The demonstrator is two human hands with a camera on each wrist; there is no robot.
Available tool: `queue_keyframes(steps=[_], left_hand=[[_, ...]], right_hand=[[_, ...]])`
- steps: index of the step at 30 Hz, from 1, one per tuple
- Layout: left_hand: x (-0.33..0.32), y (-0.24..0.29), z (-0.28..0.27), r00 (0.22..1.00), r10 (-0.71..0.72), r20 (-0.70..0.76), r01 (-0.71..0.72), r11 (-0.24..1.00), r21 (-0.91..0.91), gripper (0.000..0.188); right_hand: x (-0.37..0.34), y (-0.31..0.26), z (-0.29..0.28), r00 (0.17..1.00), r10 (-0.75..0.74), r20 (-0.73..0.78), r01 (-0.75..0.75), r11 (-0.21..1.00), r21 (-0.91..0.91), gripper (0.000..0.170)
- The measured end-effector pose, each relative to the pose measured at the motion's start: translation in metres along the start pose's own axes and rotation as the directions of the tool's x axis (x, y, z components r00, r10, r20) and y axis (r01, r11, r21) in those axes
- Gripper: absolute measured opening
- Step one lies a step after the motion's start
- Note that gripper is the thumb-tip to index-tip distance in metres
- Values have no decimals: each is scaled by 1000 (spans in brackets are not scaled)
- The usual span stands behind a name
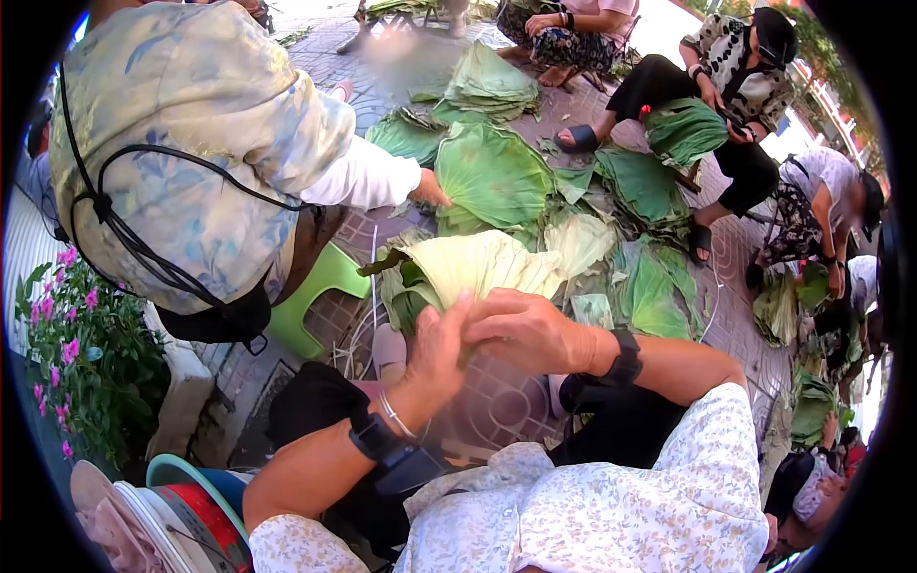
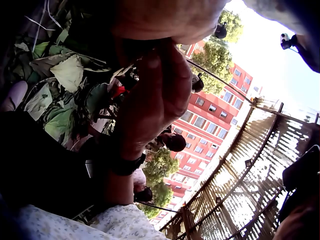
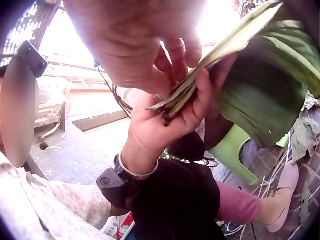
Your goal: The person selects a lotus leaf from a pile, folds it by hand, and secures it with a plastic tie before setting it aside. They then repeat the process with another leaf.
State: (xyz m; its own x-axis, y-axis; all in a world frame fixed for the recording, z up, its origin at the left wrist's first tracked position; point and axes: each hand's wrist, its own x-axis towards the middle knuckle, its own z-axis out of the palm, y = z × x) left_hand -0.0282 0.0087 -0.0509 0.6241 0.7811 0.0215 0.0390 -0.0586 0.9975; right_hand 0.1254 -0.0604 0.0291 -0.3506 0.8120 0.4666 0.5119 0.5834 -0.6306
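A folded stack of leaves, pale on the outside and green beneath, extends beyond both hands in the head view. My left hand grips its narrow end; in the right wrist view the left fingers and thumb wrap the layered leaf edges. My right hand meets it from the other side, its bent fingers pinching at the same folded end. In the left wrist view my left hand lies close above my right hand, and the contact between them is dark.
Large green leaves lie piled on the paving ahead. A person in a patterned top leans in at left, touching them, beside a green stool. Pink flowers grow at left. Several people sit at right.
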Motion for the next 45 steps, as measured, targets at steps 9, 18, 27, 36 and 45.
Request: queue_keyframes(steps=[9, 18, 27, 36, 45], left_hand=[[-1, 25, -14, 995, -23, 93, 44, 972, -229, 27], [-8, 44, -7, 923, -379, 67, 309, 626, -716, 16], [-21, -5, -20, 989, 78, 123, -104, 968, 228, 16], [-27, 2, -12, 964, -194, 180, 226, 957, -181, 30], [-19, 47, -3, 866, -469, 173, 473, 658, -586, 32]], right_hand=[[-10, 17, 7, 993, 65, -100, -78, 989, -126, 37], [-15, 15, 17, 998, 55, -9, -56, 982, -180, 36], [-19, 28, 20, 994, 106, 17, -106, 994, 6, 29], [-23, 50, 21, 940, 341, 10, -335, 918, 211, 18], [-30, 141, 19, 706, 707, -42, -675, 690, 260, 24]])
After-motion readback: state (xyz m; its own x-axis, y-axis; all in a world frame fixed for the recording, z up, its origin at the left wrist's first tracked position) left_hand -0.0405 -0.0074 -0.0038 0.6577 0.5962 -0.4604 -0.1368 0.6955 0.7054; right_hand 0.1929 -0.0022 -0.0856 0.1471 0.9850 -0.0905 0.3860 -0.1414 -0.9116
